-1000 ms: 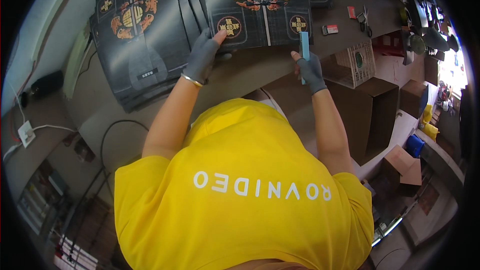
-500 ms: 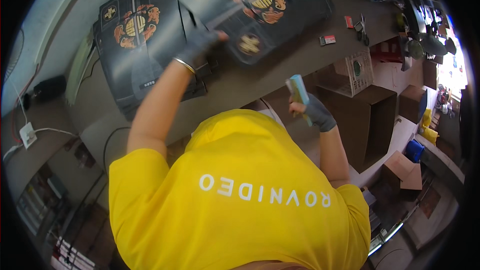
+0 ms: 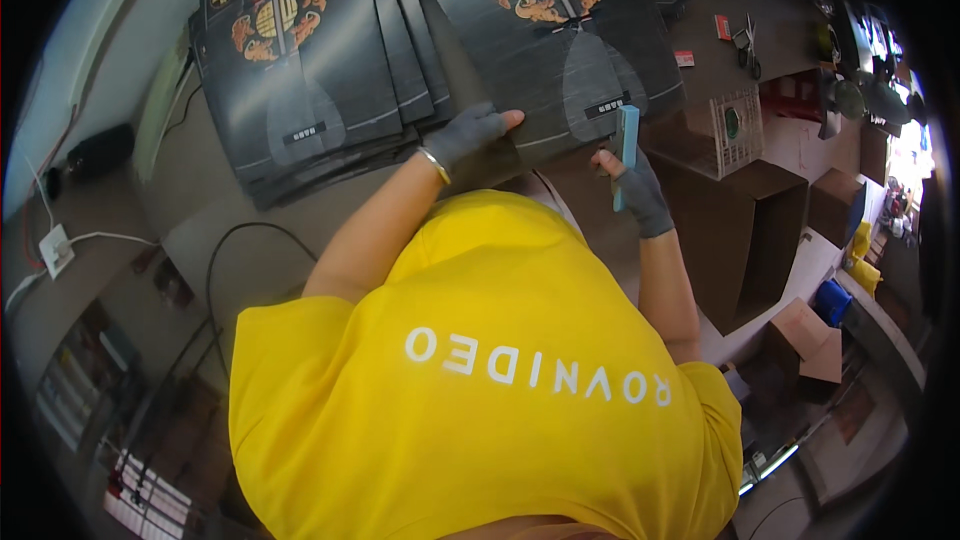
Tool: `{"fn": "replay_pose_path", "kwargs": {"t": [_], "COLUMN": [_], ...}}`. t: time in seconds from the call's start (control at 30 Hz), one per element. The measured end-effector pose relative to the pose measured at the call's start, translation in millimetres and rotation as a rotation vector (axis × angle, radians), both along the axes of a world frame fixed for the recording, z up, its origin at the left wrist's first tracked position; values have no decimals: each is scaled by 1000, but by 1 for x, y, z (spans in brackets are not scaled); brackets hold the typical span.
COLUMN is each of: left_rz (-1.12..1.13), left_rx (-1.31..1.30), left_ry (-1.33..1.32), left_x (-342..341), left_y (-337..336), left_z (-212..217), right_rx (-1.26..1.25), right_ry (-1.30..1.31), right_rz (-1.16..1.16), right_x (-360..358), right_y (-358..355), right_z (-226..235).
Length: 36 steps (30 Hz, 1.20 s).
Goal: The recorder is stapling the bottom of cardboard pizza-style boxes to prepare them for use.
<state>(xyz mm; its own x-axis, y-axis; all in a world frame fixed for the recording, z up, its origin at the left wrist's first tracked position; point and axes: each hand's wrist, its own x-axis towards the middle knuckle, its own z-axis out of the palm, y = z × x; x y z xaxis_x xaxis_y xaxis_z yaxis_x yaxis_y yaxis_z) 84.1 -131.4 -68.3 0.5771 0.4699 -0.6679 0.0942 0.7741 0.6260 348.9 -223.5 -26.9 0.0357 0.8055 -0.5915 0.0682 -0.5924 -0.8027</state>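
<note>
My left hand (image 3: 470,135), in a grey glove with a thin bracelet at the wrist, grips the near edge of a dark printed cardboard sheet (image 3: 560,30) with an orange and gold emblem. The sheet lies flat on top of a pile on the table. My right hand (image 3: 638,195), also gloved, holds a flat light-blue tool (image 3: 625,145) upright just off the sheet's near right corner. A second stack of the same dark sheets (image 3: 300,80) lies fanned out to the left. My yellow shirt hides the table edge below.
Brown cardboard boxes (image 3: 760,225) stand to the right, with a small wire basket (image 3: 735,120) and scissors (image 3: 745,40) on the table beyond. A black cable (image 3: 225,260) loops at the left near a wall socket (image 3: 55,250). A blue container (image 3: 830,300) sits lower right.
My left hand lifted and swung the top sheet, and it now lies flat again on the right pile. My right hand dropped with the blue tool, then rose back beside the sheet's edge.
</note>
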Motion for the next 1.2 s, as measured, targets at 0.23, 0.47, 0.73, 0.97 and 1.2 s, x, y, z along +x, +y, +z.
{"fn": "replay_pose_path", "kwargs": {"t": [0.23, 0.47, 0.73, 0.97, 1.2], "left_rz": [278, 195, 226, 212, 360], "left_rx": [225, 286, 244, 363, 75], "left_ry": [-136, 40, -4, 105, 8], "left_x": [13, 6, 7, 10, -29], "left_y": [13, 22, 19, 12, 40], "left_z": [-2, -17, -1, 6, 44], "right_rx": [-122, -49, -140, -208, -6], "right_ry": [-73, 45, -299, -83, -274], "right_rz": [280, 180, 310, 218, -99], "right_x": [-16, -65, -71, -71, 12], "right_y": [-16, 7, 24, 28, 47], "right_z": [11, 1, 8, 3, -6]}}
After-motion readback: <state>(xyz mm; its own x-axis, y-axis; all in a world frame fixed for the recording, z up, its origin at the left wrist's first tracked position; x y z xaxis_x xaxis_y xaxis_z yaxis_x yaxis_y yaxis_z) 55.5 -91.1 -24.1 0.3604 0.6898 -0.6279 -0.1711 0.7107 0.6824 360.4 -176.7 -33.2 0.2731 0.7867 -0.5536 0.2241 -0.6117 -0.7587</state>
